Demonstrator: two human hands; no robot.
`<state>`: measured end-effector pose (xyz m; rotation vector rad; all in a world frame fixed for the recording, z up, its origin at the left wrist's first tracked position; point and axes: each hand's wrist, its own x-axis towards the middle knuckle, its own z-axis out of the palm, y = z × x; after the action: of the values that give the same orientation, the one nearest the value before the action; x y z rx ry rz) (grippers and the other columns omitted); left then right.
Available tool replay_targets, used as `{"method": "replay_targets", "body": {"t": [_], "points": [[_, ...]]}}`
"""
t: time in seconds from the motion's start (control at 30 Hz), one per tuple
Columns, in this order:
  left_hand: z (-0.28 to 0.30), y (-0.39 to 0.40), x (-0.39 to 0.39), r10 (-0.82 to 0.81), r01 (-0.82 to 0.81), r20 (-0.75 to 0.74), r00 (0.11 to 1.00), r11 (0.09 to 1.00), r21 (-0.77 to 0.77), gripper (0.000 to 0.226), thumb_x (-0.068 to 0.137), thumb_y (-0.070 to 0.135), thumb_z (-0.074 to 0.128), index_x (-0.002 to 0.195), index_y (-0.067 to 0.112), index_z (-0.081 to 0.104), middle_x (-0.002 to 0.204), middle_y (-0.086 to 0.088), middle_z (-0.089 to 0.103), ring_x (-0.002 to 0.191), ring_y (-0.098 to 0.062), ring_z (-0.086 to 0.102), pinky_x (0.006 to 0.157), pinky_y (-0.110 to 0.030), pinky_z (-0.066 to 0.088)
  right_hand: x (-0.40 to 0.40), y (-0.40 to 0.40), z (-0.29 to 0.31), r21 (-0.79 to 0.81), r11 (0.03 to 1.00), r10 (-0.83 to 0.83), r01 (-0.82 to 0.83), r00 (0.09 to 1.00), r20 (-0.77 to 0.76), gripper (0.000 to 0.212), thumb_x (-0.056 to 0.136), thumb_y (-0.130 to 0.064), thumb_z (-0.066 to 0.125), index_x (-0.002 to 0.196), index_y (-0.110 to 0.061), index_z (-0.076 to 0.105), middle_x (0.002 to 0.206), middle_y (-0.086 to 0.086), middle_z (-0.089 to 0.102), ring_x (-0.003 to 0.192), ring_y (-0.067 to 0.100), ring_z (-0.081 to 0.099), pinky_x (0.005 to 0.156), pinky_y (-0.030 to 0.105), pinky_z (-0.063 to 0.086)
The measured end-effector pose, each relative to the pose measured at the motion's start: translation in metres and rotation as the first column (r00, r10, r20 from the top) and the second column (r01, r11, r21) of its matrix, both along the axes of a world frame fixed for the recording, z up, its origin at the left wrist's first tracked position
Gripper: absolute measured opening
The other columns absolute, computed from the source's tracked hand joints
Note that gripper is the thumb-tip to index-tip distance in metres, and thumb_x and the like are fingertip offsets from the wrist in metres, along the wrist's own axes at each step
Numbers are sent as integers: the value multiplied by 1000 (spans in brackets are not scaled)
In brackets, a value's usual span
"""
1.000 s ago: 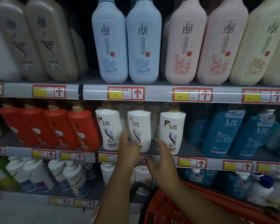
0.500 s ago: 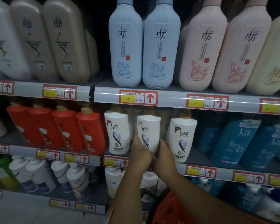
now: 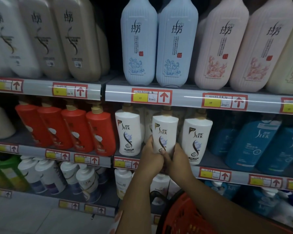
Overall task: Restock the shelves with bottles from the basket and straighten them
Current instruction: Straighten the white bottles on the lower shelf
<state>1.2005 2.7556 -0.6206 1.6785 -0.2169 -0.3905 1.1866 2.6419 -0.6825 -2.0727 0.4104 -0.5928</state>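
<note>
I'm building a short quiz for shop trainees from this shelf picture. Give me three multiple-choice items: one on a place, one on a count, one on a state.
1. Where is the white bottle that the hands hold?
A. Middle of three white SLEK bottles
B. Among the red bottles
C. On the top shelf

2. How many red bottles stand in the front row of the middle shelf?
A. Two
B. Four
C. Six

3. How do the hands stand?
A. Both apart from any bottle
B. One in the basket
C. Both closed round one bottle

Answers:
1 A: the held white bottle has a white SLEK bottle on each side.
2 B: the red bottles number four, side by side.
3 C: the left hand and the right hand wrap its lower part; the red basket sits below.
</note>
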Motion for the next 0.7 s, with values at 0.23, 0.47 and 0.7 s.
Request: {"method": "replay_targets", "body": {"t": [0.23,0.47,0.7], "points": [[-4,9,4,-46,44,-50,998,999,-28,87,78,-20,43,134,47,41,116,19,60,115,-14,58,100,-44,53,-4,5,2,-43,999,-15,15,1000,-14,27,94,-17,67,116,-15,53,114,4,64,105,17,61,93,38,52],[-9,20,8,50,-45,66,997,996,-81,68,86,-15,51,122,43,57,114,25,61,102,9,54,89,-21,50,-20,22,-7,-93,996,-8,18,995,100,68,87,-4,66,147,-15,36,146,6,44,135,17,44,113,38,42],[-5,50,16,602,-575,6,799,765,-290,39,88,-7,53,108,24,63,110,8,65,105,-12,61,87,-23,48,-37,60,-14,-280,956,149,-88,968,203,74,93,-6,61,157,-13,24,164,-1,21,152,7,17,119,10,12]]}}
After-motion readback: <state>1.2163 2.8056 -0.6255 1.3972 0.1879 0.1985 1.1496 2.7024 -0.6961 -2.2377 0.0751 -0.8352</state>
